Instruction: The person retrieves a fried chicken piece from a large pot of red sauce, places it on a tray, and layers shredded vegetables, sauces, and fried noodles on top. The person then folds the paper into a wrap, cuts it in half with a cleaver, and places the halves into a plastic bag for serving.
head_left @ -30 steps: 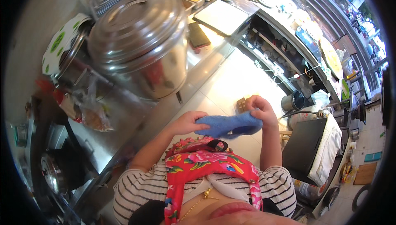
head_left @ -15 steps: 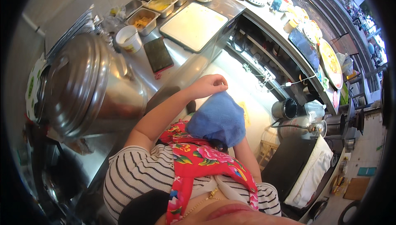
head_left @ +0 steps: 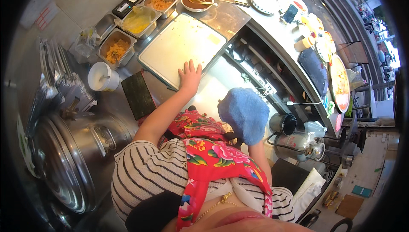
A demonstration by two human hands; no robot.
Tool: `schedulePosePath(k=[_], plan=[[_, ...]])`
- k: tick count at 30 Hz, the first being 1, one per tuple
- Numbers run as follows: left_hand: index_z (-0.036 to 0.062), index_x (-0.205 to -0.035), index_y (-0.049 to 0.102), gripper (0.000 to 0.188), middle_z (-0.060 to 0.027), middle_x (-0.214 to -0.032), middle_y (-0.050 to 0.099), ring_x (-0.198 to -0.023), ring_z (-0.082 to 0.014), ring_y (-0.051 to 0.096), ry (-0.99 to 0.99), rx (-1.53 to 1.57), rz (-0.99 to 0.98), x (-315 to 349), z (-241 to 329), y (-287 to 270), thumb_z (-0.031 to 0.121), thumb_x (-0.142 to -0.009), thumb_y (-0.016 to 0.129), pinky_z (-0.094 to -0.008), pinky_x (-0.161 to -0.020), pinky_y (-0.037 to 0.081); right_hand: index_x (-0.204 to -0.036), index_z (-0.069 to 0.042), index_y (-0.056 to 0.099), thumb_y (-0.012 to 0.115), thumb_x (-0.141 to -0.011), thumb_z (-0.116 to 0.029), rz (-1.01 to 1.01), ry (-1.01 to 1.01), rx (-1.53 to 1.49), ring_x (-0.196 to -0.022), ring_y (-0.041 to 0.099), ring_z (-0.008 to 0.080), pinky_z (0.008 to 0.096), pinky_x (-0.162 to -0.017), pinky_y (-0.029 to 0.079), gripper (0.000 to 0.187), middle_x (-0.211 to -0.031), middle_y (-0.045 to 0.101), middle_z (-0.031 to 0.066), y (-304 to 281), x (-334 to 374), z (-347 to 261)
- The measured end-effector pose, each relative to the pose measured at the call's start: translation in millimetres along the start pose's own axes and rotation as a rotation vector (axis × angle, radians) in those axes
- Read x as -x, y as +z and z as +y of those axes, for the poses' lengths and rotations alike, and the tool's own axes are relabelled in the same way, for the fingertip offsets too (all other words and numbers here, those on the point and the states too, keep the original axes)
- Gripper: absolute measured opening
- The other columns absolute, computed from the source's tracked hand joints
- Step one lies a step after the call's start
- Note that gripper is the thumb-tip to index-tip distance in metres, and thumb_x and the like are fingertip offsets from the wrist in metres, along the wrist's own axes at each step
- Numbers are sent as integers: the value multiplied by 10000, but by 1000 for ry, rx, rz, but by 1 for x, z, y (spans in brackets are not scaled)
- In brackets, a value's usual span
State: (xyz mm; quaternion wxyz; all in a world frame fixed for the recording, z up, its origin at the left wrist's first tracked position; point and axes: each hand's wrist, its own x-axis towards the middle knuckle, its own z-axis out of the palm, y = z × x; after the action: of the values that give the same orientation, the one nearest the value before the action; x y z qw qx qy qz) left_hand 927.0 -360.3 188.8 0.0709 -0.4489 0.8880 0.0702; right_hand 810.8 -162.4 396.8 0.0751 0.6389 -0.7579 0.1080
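My left hand lies flat with its fingers spread on the near edge of a white cutting board set in the steel counter. It holds nothing. A blue cloth hangs bunched to the right, in front of my flowered red apron. The cloth drapes over my right hand and hides it; only the forearm shows below it.
A dark stack of seaweed sheets and a white cup sit left of the board. Steel trays of fillings and a bowl of brown sauce line the back. A big lidded steel pot stands at the left, a plate-filled counter at the right.
My left hand let go of the blue cloth and reached forward onto the cutting board. The cloth stays on my right hand, now hanging lower. The view has swung toward the board.
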Motion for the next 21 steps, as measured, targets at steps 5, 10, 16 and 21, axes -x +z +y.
schedulePosePath(k=[5, 10, 16, 21], plan=[[120, -1501, 366, 762, -296, -1541, 272, -1407, -477, 313, 61, 36, 162, 8, -6, -20, -11, -797, 626, -674, -1050, 339, -761, -84, 578, 636, -769, -265, -64, -133, -44, -738, 623, 352, 442, -631, 488, 190, -751, 595, 153, 42, -58, 32], [92, -1461, 426, 756, -300, -1494, 348, -1361, -487, 375, 47, 273, 192, 17, -8, -79, 1, -743, 643, -650, -1064, 345, -754, -67, 547, 633, -709, -276, -38, -85, -37, -754, 580, 338, 434, -667, 456, 230, -754, 537, 153, 68, -117, 62], [99, -1440, 448, 728, -254, -1503, 371, -1394, -457, 352, -24, 494, 181, 23, -14, -126, 11, -750, 663, -634, -1104, 309, -1046, -40, 566, 524, -880, -161, -35, 44, -695, -932, 544, 287, 445, -893, 417, 210, -976, 543, 138, 174, -208, 99], [118, -1438, 460, 743, -206, -1519, 389, -1434, -364, 339, -84, 504, 95, 24, -15, -146, 9, -726, 643, -520, -1179, 275, -1328, -81, 559, 483, -956, -317, -287, -469, -706, -1226, 529, 337, 482, -1078, 361, 447, -1345, 569, 166, 280, -193, 9]])
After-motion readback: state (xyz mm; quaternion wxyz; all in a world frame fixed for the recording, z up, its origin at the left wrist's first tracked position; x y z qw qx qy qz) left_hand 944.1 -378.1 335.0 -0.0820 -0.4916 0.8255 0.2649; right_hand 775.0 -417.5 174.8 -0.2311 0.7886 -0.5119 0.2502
